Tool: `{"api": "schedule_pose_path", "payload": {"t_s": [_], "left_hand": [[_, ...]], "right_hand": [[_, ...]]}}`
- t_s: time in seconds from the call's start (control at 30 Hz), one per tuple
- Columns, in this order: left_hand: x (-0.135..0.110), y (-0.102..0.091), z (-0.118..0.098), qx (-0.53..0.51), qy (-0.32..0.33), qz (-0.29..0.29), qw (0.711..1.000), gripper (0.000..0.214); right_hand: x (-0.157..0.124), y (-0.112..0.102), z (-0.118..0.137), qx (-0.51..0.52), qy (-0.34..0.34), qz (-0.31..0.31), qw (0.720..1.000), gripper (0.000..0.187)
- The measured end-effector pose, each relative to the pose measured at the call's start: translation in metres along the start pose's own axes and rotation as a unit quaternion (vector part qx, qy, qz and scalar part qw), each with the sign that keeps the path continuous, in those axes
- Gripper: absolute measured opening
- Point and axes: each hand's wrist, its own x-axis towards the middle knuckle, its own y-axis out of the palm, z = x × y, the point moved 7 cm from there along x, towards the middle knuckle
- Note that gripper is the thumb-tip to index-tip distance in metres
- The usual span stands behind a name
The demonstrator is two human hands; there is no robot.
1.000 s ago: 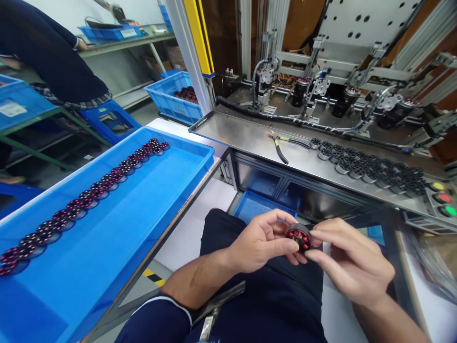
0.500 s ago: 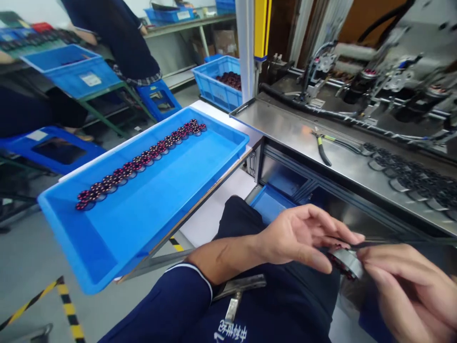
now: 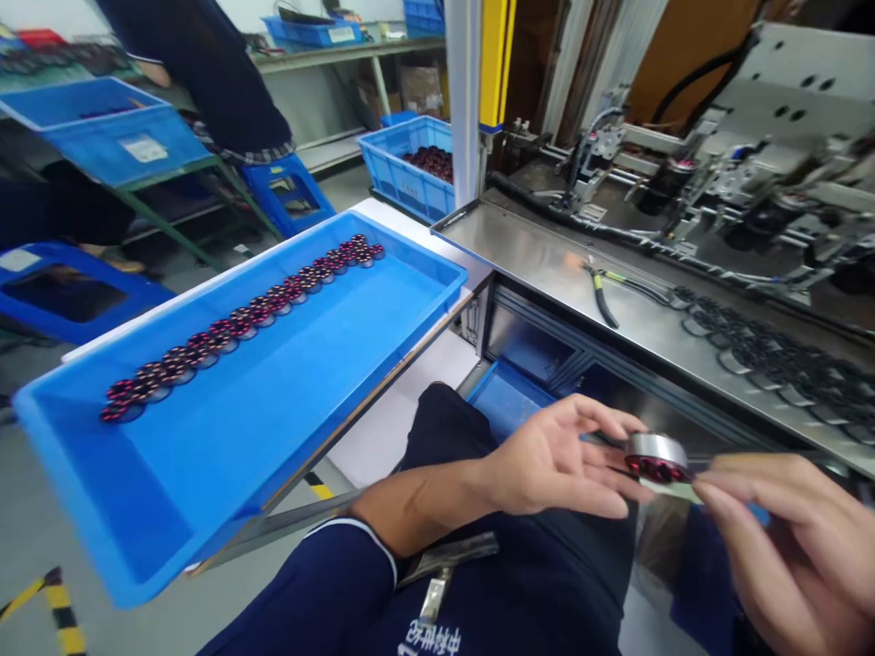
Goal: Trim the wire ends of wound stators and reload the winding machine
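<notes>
A small round motor part (image 3: pixel 656 448), with a silver metal ring and dark red windings at its lower edge, is held up above my lap. My right hand (image 3: pixel 793 538) pinches it at its right edge between thumb and fingertips; exactly what the fingertips grip there is too small to see. My left hand (image 3: pixel 553 460) is open at its left side, palm up, with thumb and fingers apart. Some left fingers reach behind or under the ring; whether they touch it I cannot tell. To the left, a blue tray (image 3: pixel 293 456) bears a long double row of similar red-and-black parts (image 3: pixel 252 314).
On the metal ledge lie green-handled pliers (image 3: pixel 602 296) and several dark ringed parts (image 3: pixel 772 351). Machine fixtures (image 3: pixel 684 173) stand behind. A yellow post (image 3: pixel 496 64) rises beside a blue crate (image 3: pixel 406 169) of parts. Another person (image 3: pixel 205 73) is by a blue stool (image 3: pixel 291 196).
The motor part has turned from tilted to nearly level, its windings now facing down. My left fingers have spread further open. The view has shifted slightly, moving the tray left.
</notes>
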Motion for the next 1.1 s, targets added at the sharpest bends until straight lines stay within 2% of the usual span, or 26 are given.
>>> {"api": "schedule_pose_path", "payload": {"t_s": [0.07,0.13,0.2,0.27,0.33,0.37,0.4,0.47,0.53,0.6,0.73,0.83,0.87,0.93,1.0,1.03,1.07,1.1], "left_hand": [[0.0,-0.003,-0.008,-0.026,0.036,-0.032,0.999,0.047],[0.005,-0.007,-0.012,-0.05,0.048,-0.055,0.996,0.047],[0.013,-0.009,-0.004,-0.052,0.006,-0.052,0.997,0.047],[0.019,-0.003,0.016,-0.037,-0.111,0.023,0.993,0.057],[0.013,0.01,0.038,-0.023,-0.253,0.153,0.955,0.072],[0.008,0.014,0.044,-0.018,-0.294,0.201,0.934,0.074],[0.006,0.016,0.046,-0.013,-0.305,0.222,0.926,0.072],[0.01,0.016,0.04,-0.009,-0.256,0.192,0.948,0.059],[0.014,0.014,0.029,-0.019,-0.171,0.128,0.977,0.046],[0.015,0.013,0.017,-0.027,-0.092,0.07,0.993,0.041],[0.012,0.007,-0.008,-0.005,0.045,-0.031,0.998,0.041],[0.015,0.002,-0.015,-0.004,0.064,-0.052,0.997,0.042],[0.018,0.0,-0.011,0.003,0.039,-0.047,0.998,0.04],[0.023,0.001,0.008,0.029,-0.086,0.015,0.996,0.051],[0.018,0.008,0.033,0.05,-0.245,0.126,0.96,0.075],[0.014,0.011,0.04,0.054,-0.297,0.171,0.938,0.08],[0.012,0.012,0.043,0.056,-0.316,0.194,0.927,0.079],[0.012,0.012,0.042,0.056,-0.306,0.193,0.931,0.074]], "right_hand": [[0.009,0.002,0.014,-0.033,-0.013,0.038,0.999,0.003],[0.018,0.005,0.027,-0.023,-0.05,0.064,0.996,0.005],[0.025,0.01,0.037,-0.002,-0.095,0.1,0.99,0.008],[0.029,0.012,0.042,0.009,-0.13,0.123,0.984,0.009],[0.032,0.012,0.044,0.015,-0.15,0.123,0.981,0.009],[0.032,0.011,0.044,0.017,-0.157,0.117,0.98,0.008],[0.032,0.01,0.044,0.014,-0.162,0.107,0.981,0.007],[0.031,0.006,0.043,-0.009,-0.164,0.078,0.983,0.007],[0.029,0.004,0.041,-0.05,-0.148,0.05,0.987,0.008],[0.027,0.003,0.036,-0.087,-0.108,0.032,0.99,0.007],[0.024,0.001,0.022,-0.089,-0.014,0.01,0.996,0.007],[0.025,0.004,0.019,-0.01,0.005,0.034,0.999,0.01],[0.026,0.005,0.019,0.017,-0.002,0.049,0.999,0.011],[0.028,0.007,0.023,0.048,-0.031,0.074,0.996,0.011],[0.029,0.007,0.027,0.055,-0.062,0.085,0.993,0.01],[0.029,0.007,0.028,0.056,-0.075,0.088,0.992,0.009],[0.028,0.006,0.029,0.053,-0.085,0.089,0.991,0.008],[0.028,0.005,0.029,0.047,-0.088,0.087,0.991,0.007]]}}
